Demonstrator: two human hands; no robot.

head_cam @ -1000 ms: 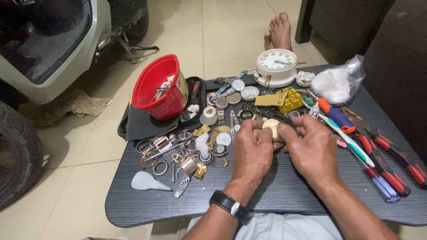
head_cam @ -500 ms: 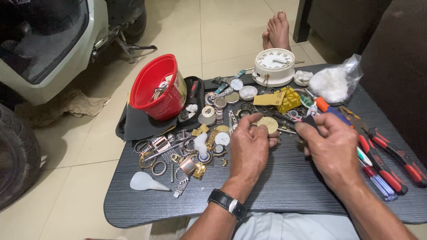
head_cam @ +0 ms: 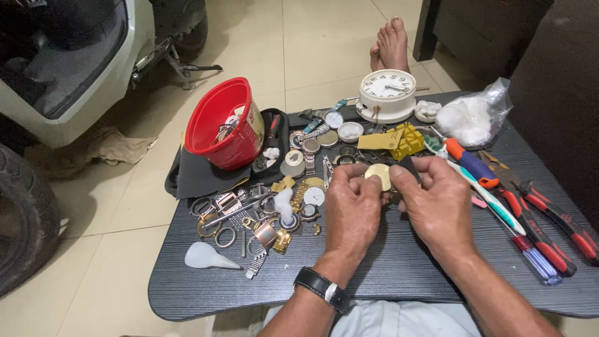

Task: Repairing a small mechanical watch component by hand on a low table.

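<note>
Since half a second ago, both hands are coming back together at the middle of the desk [head_cam: 206, 293], the right one moving in from the tools. Going left to right: a clear teardrop-shaped bottle [head_cam: 206, 256] is lying near the desk's front left edge, a red tub [head_cam: 226, 125] is standing behind a scatter of watch parts [head_cam: 265, 215], and a white alarm clock [head_cam: 388, 93] is sitting at the back. I am holding my left hand [head_cam: 353, 209] closed, pinching a round pale-gold watch case [head_cam: 378, 175] at its fingertips, just above the desk. My right hand [head_cam: 432, 203] is closing on a small dark piece [head_cam: 410, 167] touching the case's right edge. Red-handled pliers [head_cam: 549, 218] are lying at the far right. To do this well, I judge I should be keeping the case low over the desk and pressing gently and squarely.
</note>
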